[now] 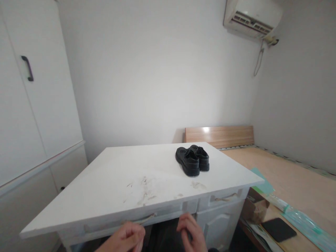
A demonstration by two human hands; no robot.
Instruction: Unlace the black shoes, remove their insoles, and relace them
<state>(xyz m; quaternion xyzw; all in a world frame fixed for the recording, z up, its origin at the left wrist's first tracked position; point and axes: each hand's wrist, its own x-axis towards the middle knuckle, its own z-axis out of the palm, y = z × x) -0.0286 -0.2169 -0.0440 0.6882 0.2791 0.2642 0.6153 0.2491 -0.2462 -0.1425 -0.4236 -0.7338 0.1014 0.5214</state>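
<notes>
Indoors, a smudged white desk (115, 178) bearing black shoes (191, 161) stands near a bed (278, 164).

The shoes (192, 162) are plain black. The desk (118, 171) is white, smeared with grey-brown marks (145, 182); its pulls (222, 199) are dull gold. The cupboard (52, 105) is white with a black handle (29, 68). The headboard (223, 135) shows tan wood grain; the bed (288, 166) is peachy beige. The box (256, 208) is brown, the pad (279, 229) black, the wrap (306, 220) translucent teal, the wall (152, 77) pale grey.

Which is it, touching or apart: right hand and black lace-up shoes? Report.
Apart. The head view shows white desktop between the right hand and the black lace-up shoes.
</notes>
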